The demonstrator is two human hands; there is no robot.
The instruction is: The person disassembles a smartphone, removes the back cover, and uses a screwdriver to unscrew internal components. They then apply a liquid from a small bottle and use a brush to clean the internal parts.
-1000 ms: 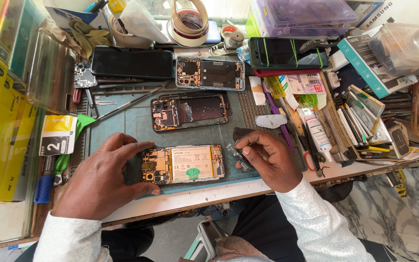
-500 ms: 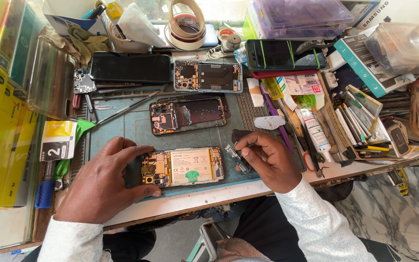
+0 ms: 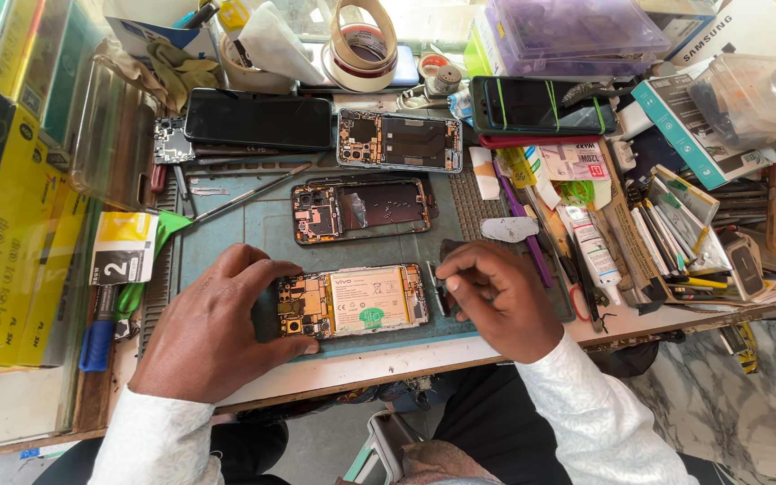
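Observation:
An opened phone with its battery and circuit board showing lies on a teal work mat near the front edge of the bench. My left hand rests flat beside it, fingers and thumb steadying its left end. My right hand sits at the phone's right end, fingertips pinched on a small dark tool or part that touches the phone's edge. What exactly is pinched is too small to tell.
Two more opened phones and a dark phone lie further back on the mat. A banded phone, tape rolls, glue tube, tools and boxes crowd the right. Yellow boxes stand at left.
My right hand has moved slightly left and down, bringing its pinched fingertips against the phone's right end. The left hand has stayed in place.

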